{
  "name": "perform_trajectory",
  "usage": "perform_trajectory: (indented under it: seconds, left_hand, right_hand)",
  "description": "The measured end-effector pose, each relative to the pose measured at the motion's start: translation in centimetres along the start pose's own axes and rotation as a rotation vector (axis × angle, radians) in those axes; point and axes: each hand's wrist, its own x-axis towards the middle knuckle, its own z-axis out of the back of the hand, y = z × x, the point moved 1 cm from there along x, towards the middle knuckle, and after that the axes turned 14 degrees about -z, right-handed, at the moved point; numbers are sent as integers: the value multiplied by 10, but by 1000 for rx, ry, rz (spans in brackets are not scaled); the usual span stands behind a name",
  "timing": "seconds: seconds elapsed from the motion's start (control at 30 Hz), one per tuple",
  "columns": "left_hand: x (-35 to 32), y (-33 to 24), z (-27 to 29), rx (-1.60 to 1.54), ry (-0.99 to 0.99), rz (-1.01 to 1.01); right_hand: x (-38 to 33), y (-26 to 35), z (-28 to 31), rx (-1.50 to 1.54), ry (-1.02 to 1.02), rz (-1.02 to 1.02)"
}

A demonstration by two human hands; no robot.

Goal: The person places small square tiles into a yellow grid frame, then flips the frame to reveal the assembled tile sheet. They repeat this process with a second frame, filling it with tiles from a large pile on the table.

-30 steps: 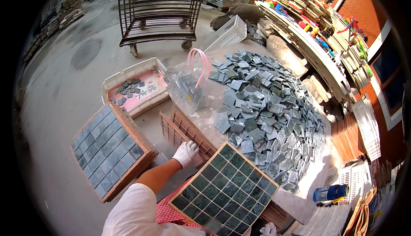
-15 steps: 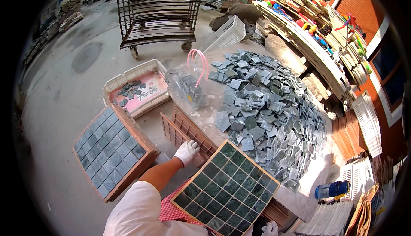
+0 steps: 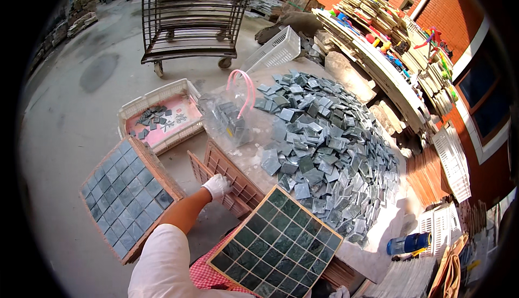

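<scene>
On the work table, at its near edge: a person in a white sleeve works over square green stone tiles.
Left hand: the white-gloved left hand rests on the empty reddish-brown gridded plastic mould tray, which leans tilted against the table; the fingers are curled over its ribs, closed lightly on the tray.
Right hand: only a scrap of the white-gloved right hand shows at the lower edge, under the filled tray; whether its fingers are spread or closed I cannot tell.
Filled tray: the square tray of dark green glossy tiles sits nearest the person, its grid full and rows even.
Loose stock: the heap of grey-green stone tile pieces lies just beyond, touching the empty tray's far side.
Aside: a second filled wooden-framed tray of grey-blue tiles lies lower left; a white plastic basket with a pink liner holds a few pieces.
Doing it well: judging from the tilt, grip the empty tray by its frame, not thin ribs, and lay it flat before filling.
</scene>
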Motion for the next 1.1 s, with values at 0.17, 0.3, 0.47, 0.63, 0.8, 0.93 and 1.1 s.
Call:
perform_trajectory:
  seconds: [0.17, 0.3, 0.47, 0.63, 0.8, 0.93, 1.1]
  left_hand:
    - [-11, 49, 3, -43, -40, -11]
    - [-7, 44, 26, -90, -28, 97]
    - [25, -38, -5, 165, -179, 235]
    - [3, -13, -3, -348, -615, 454]
    - [-16, 2, -6, -154, -124, 237]
    - [-23, 24, -4, -64, 171, 106]
    - [-66, 82, 68, -11, 91, 63]
  right_hand:
    - [-2, -3, 10, -68, -47, 88]
    - [14, -35, 31, -77, -50, -70]
    - [8, -10, -12, -99, 51, -34]
    - [8, -8, -7, -169, 61, 57]
    - [6, -17, -8, -167, 53, -79]
    - [2, -11, -14, -351, 27, 170]
    - [-6, 42, -3, 57, 114, -15]
